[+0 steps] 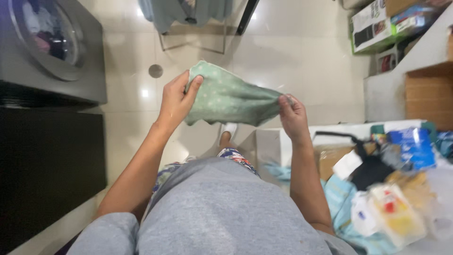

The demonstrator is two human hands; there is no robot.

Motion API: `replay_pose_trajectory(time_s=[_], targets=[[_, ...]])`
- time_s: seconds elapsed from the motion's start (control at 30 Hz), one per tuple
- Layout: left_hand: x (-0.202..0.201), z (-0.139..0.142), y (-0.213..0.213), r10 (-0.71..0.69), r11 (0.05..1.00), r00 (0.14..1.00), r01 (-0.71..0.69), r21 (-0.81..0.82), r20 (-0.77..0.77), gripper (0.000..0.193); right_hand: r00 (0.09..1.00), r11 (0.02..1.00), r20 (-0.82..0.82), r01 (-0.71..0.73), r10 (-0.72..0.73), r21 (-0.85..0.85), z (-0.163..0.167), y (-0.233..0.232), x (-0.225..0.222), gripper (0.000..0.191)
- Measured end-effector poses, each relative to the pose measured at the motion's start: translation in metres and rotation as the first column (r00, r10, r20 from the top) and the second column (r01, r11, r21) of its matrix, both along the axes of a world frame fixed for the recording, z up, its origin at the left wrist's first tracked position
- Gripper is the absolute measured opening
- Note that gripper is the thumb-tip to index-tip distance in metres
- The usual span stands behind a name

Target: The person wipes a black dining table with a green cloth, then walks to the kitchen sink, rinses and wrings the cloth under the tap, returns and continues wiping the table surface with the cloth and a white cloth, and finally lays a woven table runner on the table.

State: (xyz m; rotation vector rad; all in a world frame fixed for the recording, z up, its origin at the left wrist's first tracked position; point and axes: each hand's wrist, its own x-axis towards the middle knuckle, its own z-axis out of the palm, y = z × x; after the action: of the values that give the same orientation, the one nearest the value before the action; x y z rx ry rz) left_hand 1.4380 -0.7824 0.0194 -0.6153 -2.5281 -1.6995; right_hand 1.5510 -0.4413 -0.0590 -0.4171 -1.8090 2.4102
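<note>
While we stand at the washing machine | left hand and right hand each pinch a corner of the green dotted cloth | grip closed, stretching it flat over the floor

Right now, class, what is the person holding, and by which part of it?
A green cloth with pale dots, stretched between both hands. The left hand pinches its upper left corner; the right hand grips the opposite end.

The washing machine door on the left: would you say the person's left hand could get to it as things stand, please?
Probably yes. The washing machine door lies beyond the left hand with only bare floor between. But that hand, like the right hand, grips the green cloth, so the cloth would come along.
</note>
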Motion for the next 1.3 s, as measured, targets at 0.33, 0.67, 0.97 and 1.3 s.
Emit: replay_pose_trajectory(time_s=[0.33, 0.67, 0.97, 1.3], targets=[[-0.11, -0.025, 0.143, -0.185, 0.959, 0.868, 0.056, 0.279, 0.461, 0.035, 0.991, 0.947, -0.017, 0.129, -0.13, 0.294, 0.018, 0.142, -0.127, 0.028], [-0.257, -0.054, 0.236, -0.178, 0.915, 0.876, -0.019, 0.403, 0.447, 0.033, 0.998, 0.996, 0.058, 0.043, -0.038, -0.074, 0.04, 0.237, -0.259, 0.021], [-0.436, -0.056, 0.278, -0.304, 0.904, 0.827, 0.095, 0.416, 0.473, 0.026, 0.991, 0.998, 0.13, -0.031, 0.024, 0.056, 0.033, 0.296, -0.432, 0.021], [-0.664, -0.054, 0.34, -0.013, 0.97, 0.938, -0.072, 0.232, 0.346, 0.019, 0.991, 0.977, -0.064, -0.104, 0.118, 0.187, 0.064, 0.32, -0.693, 0.023]])
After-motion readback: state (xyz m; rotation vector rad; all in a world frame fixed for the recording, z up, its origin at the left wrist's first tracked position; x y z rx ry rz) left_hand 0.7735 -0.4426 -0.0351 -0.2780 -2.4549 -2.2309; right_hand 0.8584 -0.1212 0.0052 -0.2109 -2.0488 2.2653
